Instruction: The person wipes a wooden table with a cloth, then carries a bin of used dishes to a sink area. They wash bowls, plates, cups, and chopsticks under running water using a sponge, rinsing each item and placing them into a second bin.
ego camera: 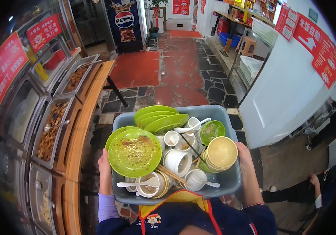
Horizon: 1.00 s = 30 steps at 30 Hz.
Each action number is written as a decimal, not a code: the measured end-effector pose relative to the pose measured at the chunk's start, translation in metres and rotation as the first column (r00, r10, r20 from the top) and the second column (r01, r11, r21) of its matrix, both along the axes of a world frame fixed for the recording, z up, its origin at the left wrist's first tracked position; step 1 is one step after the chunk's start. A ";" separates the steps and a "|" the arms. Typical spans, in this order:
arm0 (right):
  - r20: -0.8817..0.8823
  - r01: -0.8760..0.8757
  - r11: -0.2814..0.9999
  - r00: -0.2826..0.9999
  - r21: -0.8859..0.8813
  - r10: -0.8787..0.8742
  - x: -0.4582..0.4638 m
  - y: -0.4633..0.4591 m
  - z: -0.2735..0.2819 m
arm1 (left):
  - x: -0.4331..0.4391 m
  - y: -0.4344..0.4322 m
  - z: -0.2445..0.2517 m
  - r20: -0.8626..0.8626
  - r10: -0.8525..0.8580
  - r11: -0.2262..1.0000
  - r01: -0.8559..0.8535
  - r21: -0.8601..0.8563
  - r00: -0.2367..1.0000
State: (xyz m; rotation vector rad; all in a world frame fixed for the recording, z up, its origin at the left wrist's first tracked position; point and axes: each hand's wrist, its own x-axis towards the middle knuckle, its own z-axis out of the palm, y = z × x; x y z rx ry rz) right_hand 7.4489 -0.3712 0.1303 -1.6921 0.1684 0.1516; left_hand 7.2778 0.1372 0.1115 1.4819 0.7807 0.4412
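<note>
A grey plastic tub (pixel 222 188) full of used dishes is held against my body, with my left hand (pixel 104 169) gripping its left side and my right hand (pixel 244 154) its right side. My fingers are partly hidden by the tub's rim. On the left lies a stained green plate (pixel 135 152); several green plates (pixel 159 117) lean at the back. Stacked yellow bowls (pixel 222 151) are near my right hand, beside a green bowl (pixel 213 132) with food remains. White cups (pixel 177 161), a white spoon (pixel 193 127) and wooden chopsticks (pixel 170 174) fill the middle.
To the left runs a food counter with a wooden ledge (pixel 90 117) and metal food trays (pixel 54 129). A white partition (pixel 276 97) stands at the right, with another person's hand (pixel 314 179) beyond it. Ahead, a stone-patterned floor (pixel 179 70) leads past a drinks fridge (pixel 125 26).
</note>
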 end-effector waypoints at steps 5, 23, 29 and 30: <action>0.007 0.000 1.000 1.000 0.001 0.000 0.161 0.005 0.005 | 0.161 0.003 -0.012 0.053 0.027 0.999 -0.025 -0.025 0.998; 0.009 -0.280 0.960 0.960 0.012 0.280 0.739 0.234 0.000 | 0.637 0.189 -0.003 0.119 0.220 0.973 -0.226 0.040 0.968; 0.014 -0.227 0.973 0.974 0.044 0.227 0.893 0.309 0.000 | 0.787 0.265 0.018 0.005 0.279 0.960 -0.279 0.032 0.960; 0.024 -0.261 0.965 0.965 0.035 0.261 0.926 0.323 0.001 | 0.811 0.275 0.019 -0.001 0.297 0.954 -0.297 0.048 0.955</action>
